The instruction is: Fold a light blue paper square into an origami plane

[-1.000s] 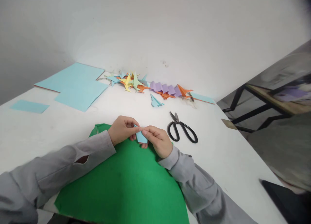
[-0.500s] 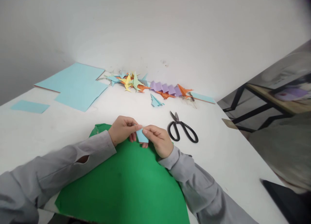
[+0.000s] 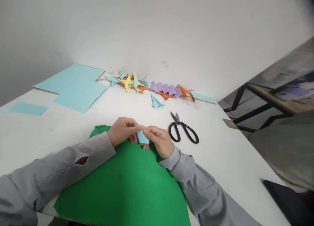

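A small folded piece of light blue paper (image 3: 143, 137) is pinched between my two hands above the green board (image 3: 122, 186). My left hand (image 3: 124, 130) grips its upper left edge between thumb and fingers. On the right side of the paper, my right hand (image 3: 160, 140) closes thumb and forefinger, with other fingertips showing beneath. Just right of my right hand lie black-handled scissors (image 3: 183, 128), blades parted and pointing away. Beyond the hands a small blue folded paper figure (image 3: 156, 102) rests on the white table (image 3: 216, 147).
Large blue paper sheets (image 3: 80, 95) and a blue strip (image 3: 28, 108) lie at left. Along the wall sit several folded paper cranes (image 3: 133, 83), a purple pleated paper (image 3: 164, 88) and an orange folded figure (image 3: 183, 91). A dark flat object (image 3: 284, 196) lies at the right edge.
The whole view has shifted very slightly, so everything sits a little further left. Both hands keep the same hold on the blue paper.
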